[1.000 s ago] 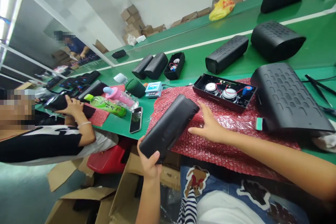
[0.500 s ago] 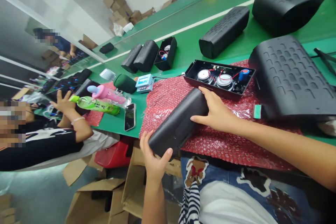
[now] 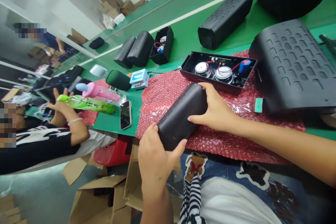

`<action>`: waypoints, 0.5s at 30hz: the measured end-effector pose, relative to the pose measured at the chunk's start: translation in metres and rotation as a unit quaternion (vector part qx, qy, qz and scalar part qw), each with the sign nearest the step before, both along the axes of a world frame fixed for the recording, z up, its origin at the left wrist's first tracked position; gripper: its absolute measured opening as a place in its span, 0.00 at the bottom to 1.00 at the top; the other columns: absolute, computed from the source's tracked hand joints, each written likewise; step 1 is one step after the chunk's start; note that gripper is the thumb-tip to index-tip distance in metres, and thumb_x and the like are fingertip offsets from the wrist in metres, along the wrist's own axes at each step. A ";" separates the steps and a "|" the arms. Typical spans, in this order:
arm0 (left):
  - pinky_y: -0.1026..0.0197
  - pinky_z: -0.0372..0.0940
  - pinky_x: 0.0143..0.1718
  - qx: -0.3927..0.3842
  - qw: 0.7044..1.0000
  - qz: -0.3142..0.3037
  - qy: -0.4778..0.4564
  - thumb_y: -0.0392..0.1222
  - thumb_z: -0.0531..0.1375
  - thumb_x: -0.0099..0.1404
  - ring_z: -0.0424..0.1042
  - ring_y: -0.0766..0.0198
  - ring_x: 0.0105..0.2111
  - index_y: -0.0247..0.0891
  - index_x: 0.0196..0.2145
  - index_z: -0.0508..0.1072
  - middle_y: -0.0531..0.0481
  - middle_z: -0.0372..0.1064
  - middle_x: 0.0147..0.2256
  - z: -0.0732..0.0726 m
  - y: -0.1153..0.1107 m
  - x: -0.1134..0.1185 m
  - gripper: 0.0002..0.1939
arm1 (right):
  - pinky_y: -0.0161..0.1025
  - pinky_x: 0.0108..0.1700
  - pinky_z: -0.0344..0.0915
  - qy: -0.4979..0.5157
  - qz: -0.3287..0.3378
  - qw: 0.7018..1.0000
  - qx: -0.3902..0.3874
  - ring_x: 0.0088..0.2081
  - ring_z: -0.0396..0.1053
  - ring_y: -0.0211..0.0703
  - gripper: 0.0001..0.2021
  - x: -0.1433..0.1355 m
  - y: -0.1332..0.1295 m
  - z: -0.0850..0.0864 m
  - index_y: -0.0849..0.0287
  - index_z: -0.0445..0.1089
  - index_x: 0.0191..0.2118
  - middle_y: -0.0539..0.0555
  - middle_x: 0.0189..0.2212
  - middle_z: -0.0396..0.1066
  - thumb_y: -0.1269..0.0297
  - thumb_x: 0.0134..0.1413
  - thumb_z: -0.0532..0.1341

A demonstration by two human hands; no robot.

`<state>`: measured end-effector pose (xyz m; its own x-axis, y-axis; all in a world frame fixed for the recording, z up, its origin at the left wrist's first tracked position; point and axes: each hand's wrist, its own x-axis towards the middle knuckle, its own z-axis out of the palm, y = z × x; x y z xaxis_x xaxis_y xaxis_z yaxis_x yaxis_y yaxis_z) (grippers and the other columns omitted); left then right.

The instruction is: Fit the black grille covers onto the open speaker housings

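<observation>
A black speaker housing (image 3: pixel 181 117) is held at a slant over red bubble wrap (image 3: pixel 160 92). My left hand (image 3: pixel 157 157) grips its lower left end, thumb on the near side. On the upper right end, my right hand (image 3: pixel 212 108) is closed with thumb and fingers apart across the casing. Just beyond lies an open black housing (image 3: pixel 219 71) showing two round speaker drivers, red wires and a blue cylinder. A large black perforated housing (image 3: pixel 294 66) stands to the right, with a small green-and-white block (image 3: pixel 258 105) beside it.
Left on the green table (image 3: pixel 105 124) are a phone (image 3: pixel 126 114), a green bottle (image 3: pixel 88 103), a pink bottle (image 3: pixel 101 92) and a light-blue device (image 3: pixel 139 78). More housings (image 3: pixel 225 17) stand behind. A co-worker's hand (image 3: pixel 63 106) is at far left; cardboard boxes (image 3: pixel 97 199) sit below.
The held housing has turned slightly and its lower left end has risen. My left hand has moved up with it, showing more of its back. The camera view has shifted a little.
</observation>
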<state>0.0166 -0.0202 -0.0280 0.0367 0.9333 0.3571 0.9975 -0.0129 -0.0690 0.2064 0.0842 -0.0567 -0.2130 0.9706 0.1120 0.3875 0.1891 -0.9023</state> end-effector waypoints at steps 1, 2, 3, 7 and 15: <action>0.48 0.66 0.41 -0.016 1.000 0.000 -0.005 0.63 0.56 0.59 0.70 0.44 0.43 0.30 0.49 0.63 0.34 0.69 0.42 0.005 0.004 -0.001 0.33 | 0.55 0.57 0.61 0.006 -0.002 1.000 -0.001 0.55 0.60 0.57 0.43 0.000 -0.001 -0.001 0.54 0.49 0.56 0.60 0.54 0.58 0.62 0.33 0.71; 0.51 0.67 0.37 -0.036 0.999 -0.004 -0.006 0.62 0.55 0.60 0.71 0.47 0.39 0.33 0.45 0.64 0.39 0.70 0.38 0.010 0.010 -0.002 0.28 | 0.54 0.57 0.61 0.011 -0.002 1.000 0.000 0.56 0.59 0.57 0.43 -0.001 -0.002 -0.002 0.54 0.49 0.56 0.59 0.55 0.58 0.62 0.33 0.71; 0.53 0.66 0.34 -0.056 0.998 -0.015 -0.003 0.61 0.54 0.60 0.71 0.50 0.35 0.36 0.40 0.65 0.43 0.69 0.34 0.016 0.016 -0.004 0.24 | 0.54 0.57 0.61 0.016 -0.004 1.000 0.003 0.56 0.59 0.56 0.42 -0.001 -0.003 -0.002 0.54 0.50 0.55 0.59 0.54 0.58 0.62 0.33 0.71; 0.55 0.64 0.33 -0.135 0.987 -0.090 0.006 0.59 0.54 0.59 0.69 0.54 0.32 0.38 0.36 0.64 0.48 0.65 0.31 0.028 0.039 -0.012 0.20 | 0.54 0.56 0.61 0.027 -0.030 0.999 0.020 0.54 0.60 0.56 0.41 -0.005 -0.004 -0.003 0.54 0.52 0.54 0.59 0.52 0.60 0.63 0.32 0.71; 0.38 0.59 0.51 -0.284 0.949 -0.092 -0.104 0.56 0.61 0.51 0.64 0.44 0.48 0.35 0.59 0.61 0.38 0.64 0.45 0.028 0.072 -0.024 0.41 | 0.58 0.59 0.57 0.020 -0.028 0.999 0.021 0.57 0.57 0.59 0.41 -0.007 -0.004 -0.003 0.54 0.52 0.56 0.60 0.54 0.59 0.62 0.33 0.70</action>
<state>-0.0079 0.0520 0.0001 0.2012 0.9622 -0.1834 0.9662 -0.1641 0.1990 0.1991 0.0803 -0.0593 -0.1533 0.9750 0.1606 0.3622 0.2067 -0.9089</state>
